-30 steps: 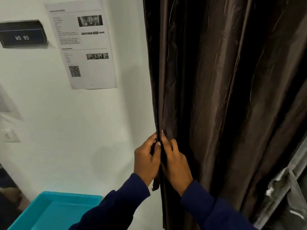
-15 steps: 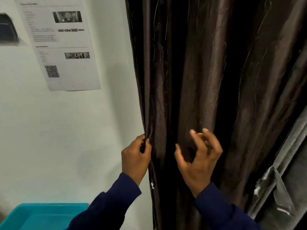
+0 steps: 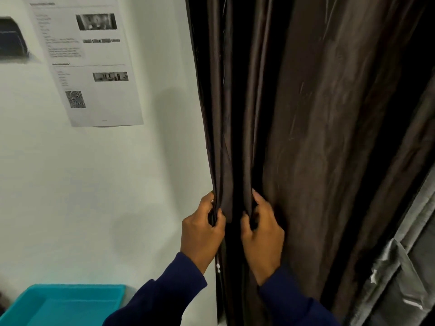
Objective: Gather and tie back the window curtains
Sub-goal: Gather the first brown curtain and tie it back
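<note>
While curtain (image 3: pixel 306 137) hangs vertical | left hand (image 3: pixel 202 234) grip pinches edge fold | right hand (image 3: pixel 261 236) grip pinches neighbouring fold

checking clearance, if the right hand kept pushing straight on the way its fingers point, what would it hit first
The right hand already pinches a fold of the dark curtain, so going on up and forward it would likely meet more curtain folds first. What lies behind the fabric is hidden.

A printed white paper sheet (image 3: pixel 87 64) with small photos and a QR code hung on the white wall (image 3: pixel 94 184). A turquoise plastic tray (image 3: pixel 63 304) sat below it.
</note>
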